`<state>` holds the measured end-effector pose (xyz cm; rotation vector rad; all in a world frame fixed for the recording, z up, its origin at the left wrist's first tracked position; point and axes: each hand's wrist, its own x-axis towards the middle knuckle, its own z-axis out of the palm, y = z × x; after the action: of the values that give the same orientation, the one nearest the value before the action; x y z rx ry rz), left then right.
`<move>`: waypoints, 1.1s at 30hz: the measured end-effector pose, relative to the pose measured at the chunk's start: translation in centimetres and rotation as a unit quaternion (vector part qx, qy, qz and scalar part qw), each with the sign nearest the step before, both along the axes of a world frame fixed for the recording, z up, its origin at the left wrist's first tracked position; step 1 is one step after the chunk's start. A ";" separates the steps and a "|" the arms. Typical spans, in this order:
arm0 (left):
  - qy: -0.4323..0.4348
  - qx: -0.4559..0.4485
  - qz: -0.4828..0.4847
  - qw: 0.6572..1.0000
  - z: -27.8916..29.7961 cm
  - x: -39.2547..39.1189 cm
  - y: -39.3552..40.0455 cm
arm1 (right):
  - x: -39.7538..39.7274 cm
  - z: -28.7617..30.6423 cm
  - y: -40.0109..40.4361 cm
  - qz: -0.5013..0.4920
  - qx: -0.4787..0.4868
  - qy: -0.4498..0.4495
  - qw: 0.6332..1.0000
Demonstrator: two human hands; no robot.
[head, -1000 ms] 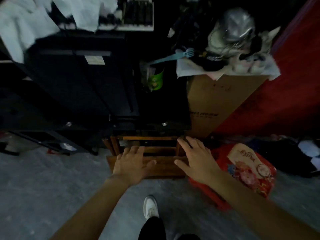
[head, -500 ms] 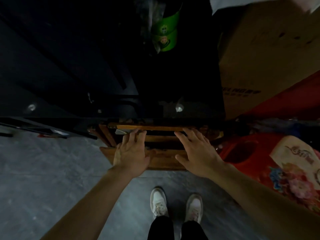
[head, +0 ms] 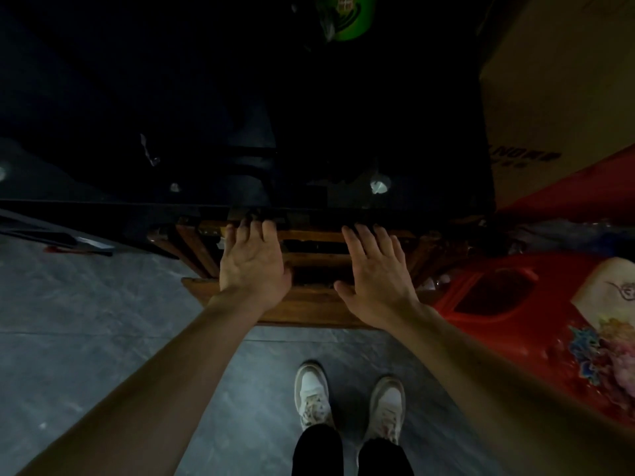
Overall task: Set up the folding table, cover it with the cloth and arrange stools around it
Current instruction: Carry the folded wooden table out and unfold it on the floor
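A wooden folding table (head: 309, 305) stands folded on the grey floor, leaning against a dark cabinet, its slats and legs showing. My left hand (head: 252, 264) reaches over its left part with fingers straight, fingertips at the far top rail in shadow. My right hand (head: 372, 273) reaches over the right part the same way, fingers spread and straight. Whether the fingertips hook behind the rail is hidden in the dark. A red plastic stool (head: 515, 304) stands right of the table with a flowered cloth (head: 615, 334) on it.
A dark cabinet (head: 171, 132) fills the space behind the table. A cardboard box (head: 556, 84) stands at the upper right, and a green cup (head: 347, 15) hangs above. My feet in white shoes (head: 347, 396) stand on the concrete floor just below.
I have leaned closer and lower over the table. Both hands moved forward from its near edge to the far top rail.
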<state>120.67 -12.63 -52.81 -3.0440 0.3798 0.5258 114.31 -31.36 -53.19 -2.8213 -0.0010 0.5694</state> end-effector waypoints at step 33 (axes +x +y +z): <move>-0.018 -0.029 -0.153 0.988 19.4 -16.8 5.2 | -14.2 19.7 -1.1 0.117 0.033 -0.057 0.991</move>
<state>103.82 -7.42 -33.36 -2.9598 0.8562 0.4468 100.08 -32.41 -33.53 -2.8038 -0.3688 0.4455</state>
